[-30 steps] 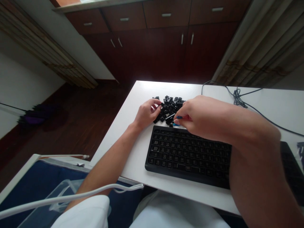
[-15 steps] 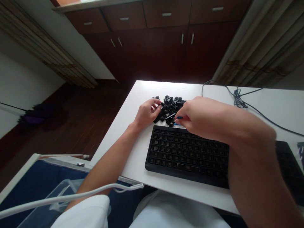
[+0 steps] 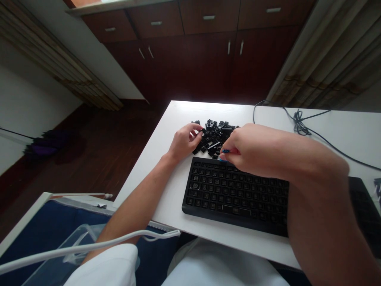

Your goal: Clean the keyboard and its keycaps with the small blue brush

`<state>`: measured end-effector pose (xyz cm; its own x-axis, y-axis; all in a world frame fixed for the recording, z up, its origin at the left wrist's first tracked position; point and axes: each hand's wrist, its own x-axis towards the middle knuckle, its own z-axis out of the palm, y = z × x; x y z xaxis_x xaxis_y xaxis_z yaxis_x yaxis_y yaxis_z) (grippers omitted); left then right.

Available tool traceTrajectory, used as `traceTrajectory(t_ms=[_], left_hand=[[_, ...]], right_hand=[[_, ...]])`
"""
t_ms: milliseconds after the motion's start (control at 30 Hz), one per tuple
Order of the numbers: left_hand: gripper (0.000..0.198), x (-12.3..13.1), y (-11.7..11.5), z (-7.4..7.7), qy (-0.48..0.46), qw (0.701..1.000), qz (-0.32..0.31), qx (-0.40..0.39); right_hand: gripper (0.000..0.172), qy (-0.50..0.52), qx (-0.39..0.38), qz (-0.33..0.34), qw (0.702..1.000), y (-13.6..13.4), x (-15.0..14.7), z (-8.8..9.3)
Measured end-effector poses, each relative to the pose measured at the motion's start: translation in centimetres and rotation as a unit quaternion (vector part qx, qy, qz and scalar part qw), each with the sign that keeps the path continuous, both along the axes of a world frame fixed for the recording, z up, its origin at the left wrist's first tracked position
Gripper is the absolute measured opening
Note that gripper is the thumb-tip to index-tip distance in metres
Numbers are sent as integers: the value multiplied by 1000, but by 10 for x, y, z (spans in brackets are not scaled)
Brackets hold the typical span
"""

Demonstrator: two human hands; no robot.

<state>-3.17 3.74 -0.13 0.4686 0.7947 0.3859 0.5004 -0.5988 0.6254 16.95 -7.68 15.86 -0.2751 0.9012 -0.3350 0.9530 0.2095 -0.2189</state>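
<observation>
A heap of loose black keycaps (image 3: 212, 137) lies on the white table behind a black keyboard (image 3: 220, 190) whose keycaps are off, leaving bare key sockets. At the heap's left side, my left hand (image 3: 187, 140) is closed in a pinch, with a small black keycap (image 3: 203, 130) at its thumb and fingertips. My right hand (image 3: 244, 145) reaches over the keyboard's back edge, its fingers closed around a small blue tool (image 3: 225, 151). Most of that tool is hidden in the fingers, so its kind does not show. My right forearm covers much of the keyboard's right part.
A black cable (image 3: 299, 123) lies in a loose knot at the table's (image 3: 178, 115) back right. At lower left is a blue fabric frame (image 3: 44, 222) with a clear plastic bag, crossed by a white cord (image 3: 89, 248). Wooden cabinets (image 3: 205, 59) stand beyond the table.
My right hand has shifted slightly right and toward me with the blue tool, which now sits nearer the keyboard's back edge. My left hand has barely moved.
</observation>
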Motion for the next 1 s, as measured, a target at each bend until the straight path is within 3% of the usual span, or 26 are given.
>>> traceTrajectory(t_ms=[1000], left_hand=[[18,1,-1,2,2,1000,-4,6]], right_hand=[[23,6,-67,0,998,2,-6,3]])
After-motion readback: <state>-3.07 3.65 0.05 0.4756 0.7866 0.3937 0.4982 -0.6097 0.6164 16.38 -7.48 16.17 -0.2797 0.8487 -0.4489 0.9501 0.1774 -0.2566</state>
